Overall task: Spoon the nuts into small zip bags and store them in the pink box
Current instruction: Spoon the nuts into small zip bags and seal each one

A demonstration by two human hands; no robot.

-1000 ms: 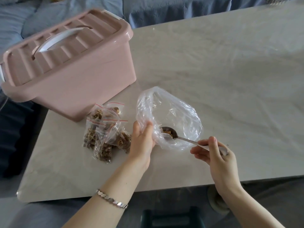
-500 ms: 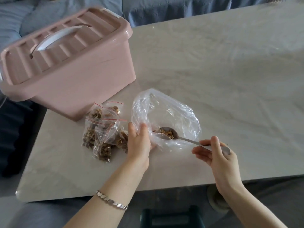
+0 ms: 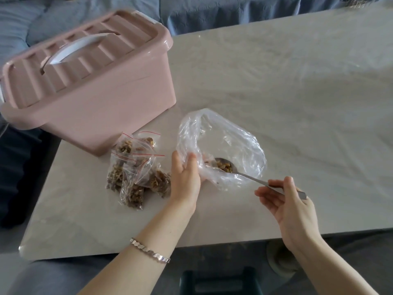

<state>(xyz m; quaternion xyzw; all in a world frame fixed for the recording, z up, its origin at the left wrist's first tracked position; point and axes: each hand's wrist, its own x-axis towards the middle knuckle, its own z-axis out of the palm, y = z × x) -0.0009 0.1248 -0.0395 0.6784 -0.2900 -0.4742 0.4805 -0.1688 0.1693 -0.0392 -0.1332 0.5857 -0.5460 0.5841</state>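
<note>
A large clear plastic bag [image 3: 236,145] lies open on the pale table [image 3: 297,103]. My left hand [image 3: 185,179] grips its near left rim. My right hand [image 3: 289,201] pinches the handle of a metal spoon [image 3: 248,176], whose bowl sits inside the bag loaded with nuts [image 3: 224,166]. Several small zip bags [image 3: 136,171] filled with nuts lie in a pile just left of my left hand. The pink box [image 3: 89,90], lid on and white handle folded flat, stands at the table's left end behind the pile.
The table's near edge [image 3: 148,250] runs just under my wrists. A blue-grey sofa [image 3: 212,9] lies behind the table. A dark green object [image 3: 219,282] sits on the floor below the edge.
My left hand has shifted its hold lower on the bag's rim and pulled the opening flatter. The spoon has stayed inside the bag, now holding more nuts.
</note>
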